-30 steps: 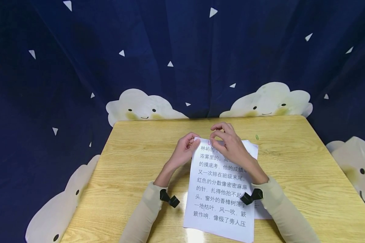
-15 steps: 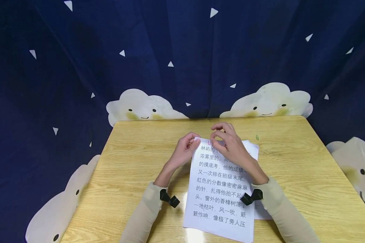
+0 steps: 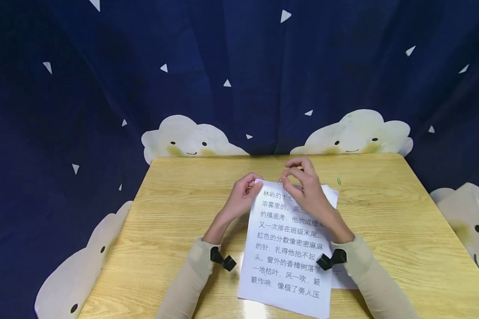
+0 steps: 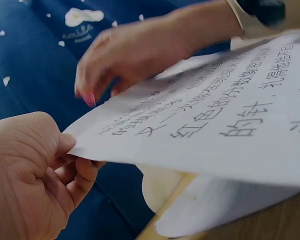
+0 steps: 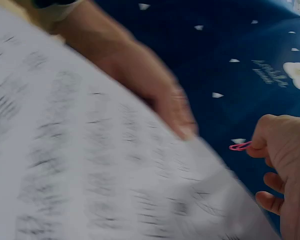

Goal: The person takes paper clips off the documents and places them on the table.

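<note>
A printed sheet of paper (image 3: 287,248) with large characters is raised at its far edge. My left hand (image 3: 245,192) pinches its far left corner between thumb and fingers; the left wrist view shows the thumb (image 4: 65,144) on top of the paper. Just beyond the far edge, my right hand (image 3: 307,188) pinches a pink paper clip (image 5: 240,146) between thumb and forefinger, its other fingers spread loosely. In the right wrist view the clip stands apart from the paper's edge.
Another sheet (image 3: 343,279) lies partly under the first on the wooden table (image 3: 163,230). A green paper clip (image 3: 339,181) lies at the back right. Behind the table hangs a dark blue curtain (image 3: 183,66) with clouds and triangles.
The pink paper clip has come off the paper's top edge, moving right and away with my right hand. My left hand keeps its pinch on the corner.
</note>
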The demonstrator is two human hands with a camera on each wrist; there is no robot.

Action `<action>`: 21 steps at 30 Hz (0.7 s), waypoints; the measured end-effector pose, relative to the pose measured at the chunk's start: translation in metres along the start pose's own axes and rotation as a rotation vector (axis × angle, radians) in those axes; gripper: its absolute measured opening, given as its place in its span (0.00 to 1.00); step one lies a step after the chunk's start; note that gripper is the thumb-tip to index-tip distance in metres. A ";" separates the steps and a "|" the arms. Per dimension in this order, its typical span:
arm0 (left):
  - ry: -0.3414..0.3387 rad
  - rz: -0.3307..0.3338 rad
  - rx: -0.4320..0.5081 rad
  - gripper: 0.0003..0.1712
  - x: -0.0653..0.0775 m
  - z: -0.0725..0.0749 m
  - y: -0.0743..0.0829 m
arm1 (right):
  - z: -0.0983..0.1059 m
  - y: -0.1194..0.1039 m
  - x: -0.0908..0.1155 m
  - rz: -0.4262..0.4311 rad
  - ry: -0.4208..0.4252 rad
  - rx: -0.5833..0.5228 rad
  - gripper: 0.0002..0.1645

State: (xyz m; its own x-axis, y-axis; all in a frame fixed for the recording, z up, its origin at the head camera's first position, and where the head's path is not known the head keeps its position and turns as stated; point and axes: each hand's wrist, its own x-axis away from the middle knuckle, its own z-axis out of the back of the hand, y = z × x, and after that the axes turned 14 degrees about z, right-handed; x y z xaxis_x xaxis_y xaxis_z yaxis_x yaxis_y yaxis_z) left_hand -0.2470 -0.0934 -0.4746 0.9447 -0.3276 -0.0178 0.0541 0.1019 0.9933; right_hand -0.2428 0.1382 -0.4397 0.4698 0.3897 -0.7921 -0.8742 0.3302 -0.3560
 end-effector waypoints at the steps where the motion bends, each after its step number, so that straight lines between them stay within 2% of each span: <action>1: 0.010 0.001 0.005 0.10 0.000 0.000 0.000 | 0.004 0.001 0.000 0.005 0.024 -0.002 0.04; 4: 0.032 -0.001 0.027 0.09 0.000 0.000 0.002 | 0.017 0.004 -0.003 0.024 0.082 0.016 0.05; 7: 0.039 -0.010 0.033 0.10 0.001 0.000 0.005 | 0.026 0.008 -0.005 0.028 0.096 0.024 0.06; 13: 0.081 0.016 0.018 0.10 0.000 0.002 0.002 | 0.026 0.011 -0.005 0.012 0.052 -0.011 0.05; 21: 0.098 0.019 0.026 0.10 -0.001 0.005 0.002 | 0.025 0.010 -0.003 -0.029 0.006 -0.021 0.05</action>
State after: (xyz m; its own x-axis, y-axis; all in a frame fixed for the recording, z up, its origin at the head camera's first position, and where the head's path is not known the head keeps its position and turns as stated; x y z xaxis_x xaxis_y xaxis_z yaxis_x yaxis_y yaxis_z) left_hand -0.2496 -0.0979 -0.4722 0.9725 -0.2326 -0.0086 0.0284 0.0821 0.9962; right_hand -0.2497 0.1611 -0.4281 0.4943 0.3751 -0.7842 -0.8626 0.3230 -0.3893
